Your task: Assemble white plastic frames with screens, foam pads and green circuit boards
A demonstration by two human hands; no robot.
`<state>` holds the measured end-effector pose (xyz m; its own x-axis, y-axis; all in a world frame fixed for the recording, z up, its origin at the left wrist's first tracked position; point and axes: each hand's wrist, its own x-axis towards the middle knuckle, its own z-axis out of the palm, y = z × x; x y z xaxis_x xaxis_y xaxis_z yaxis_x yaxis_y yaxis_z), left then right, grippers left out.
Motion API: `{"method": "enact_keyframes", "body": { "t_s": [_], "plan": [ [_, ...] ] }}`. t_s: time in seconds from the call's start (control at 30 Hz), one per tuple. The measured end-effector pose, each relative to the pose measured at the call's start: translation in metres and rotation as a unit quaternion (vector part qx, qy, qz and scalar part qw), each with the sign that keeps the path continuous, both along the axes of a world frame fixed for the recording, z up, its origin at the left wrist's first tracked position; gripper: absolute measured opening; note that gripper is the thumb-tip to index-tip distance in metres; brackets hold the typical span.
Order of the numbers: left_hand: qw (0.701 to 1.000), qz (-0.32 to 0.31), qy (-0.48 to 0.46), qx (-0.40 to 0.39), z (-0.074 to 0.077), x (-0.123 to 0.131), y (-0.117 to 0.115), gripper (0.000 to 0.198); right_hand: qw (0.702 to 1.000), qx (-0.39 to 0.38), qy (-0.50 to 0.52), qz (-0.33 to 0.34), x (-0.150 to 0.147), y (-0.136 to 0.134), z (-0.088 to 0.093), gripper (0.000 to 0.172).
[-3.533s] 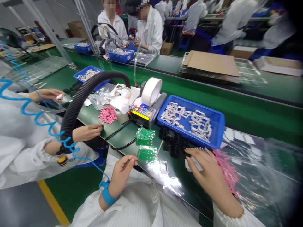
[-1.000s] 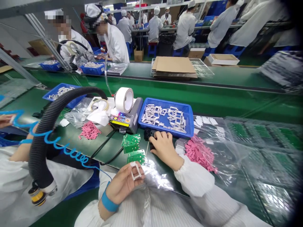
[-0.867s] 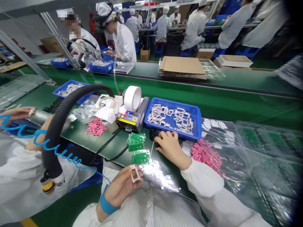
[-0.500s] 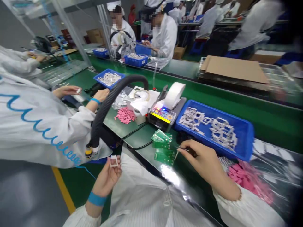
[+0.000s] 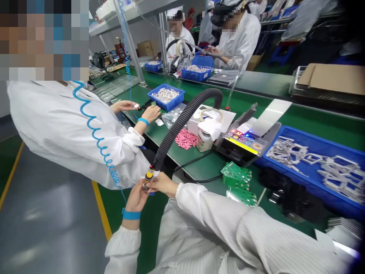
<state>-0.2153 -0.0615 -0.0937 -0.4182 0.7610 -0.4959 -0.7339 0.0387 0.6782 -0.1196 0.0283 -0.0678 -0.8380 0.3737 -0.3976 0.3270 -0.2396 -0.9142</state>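
My left hand, with a blue wrist band, is closed just under the yellow-and-black nozzle of a black ribbed hose. A small pale frame barely shows between its fingers. My right hand reaches across my body and meets the left hand at the nozzle. Its fingers are pinched together, and I cannot make out what they hold. Both hands hang off the table's near edge, above the floor.
Green circuit boards and black parts lie on the green table. Behind them are a blue tray of white frames, a tape dispenser and pink pieces. A co-worker in a white coat sits close on my left.
My view has swung left. My left hand carried the white frame from my lap to the hose nozzle. My right hand left the table by the boards and joined it there.
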Motion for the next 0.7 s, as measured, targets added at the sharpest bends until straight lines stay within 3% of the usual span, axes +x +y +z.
{"method": "enact_keyframes", "body": {
  "t_s": [0.13,0.3,0.37,0.43,0.47,0.53,0.6,0.7],
  "plan": [
    [1.000,-0.015,-0.005,0.011,-0.004,0.004,0.007,0.010,0.999,-0.031,-0.027,-0.036,0.025,-0.005,0.017,0.028],
    [0.993,-0.106,-0.053,0.004,0.001,0.045,0.006,0.021,0.996,-0.006,-0.012,-0.092,0.120,0.001,0.080,0.006],
    [0.982,-0.171,-0.084,0.013,0.014,0.074,0.005,0.036,0.989,0.063,0.005,-0.130,0.163,0.000,0.103,0.006],
    [0.961,-0.247,-0.119,0.043,0.034,0.106,0.006,0.047,0.963,0.202,0.013,-0.180,0.200,-0.006,0.117,0.006],
    [0.932,-0.321,-0.141,0.092,0.046,0.121,0.009,0.049,0.943,0.261,0.010,-0.205,0.215,-0.010,0.120,0.006],
    [0.887,-0.409,-0.146,0.156,0.069,0.147,0.017,0.044,0.910,0.331,0.002,-0.248,0.240,-0.020,0.119,0.007],
    [0.859,-0.462,-0.129,0.180,0.086,0.168,0.028,0.045,0.885,0.364,0.002,-0.288,0.257,-0.030,0.113,0.008],
    [0.835,-0.513,-0.076,0.185,0.097,0.190,0.042,0.047,0.853,0.398,0.015,-0.336,0.274,-0.041,0.105,0.010]
  ]
}}
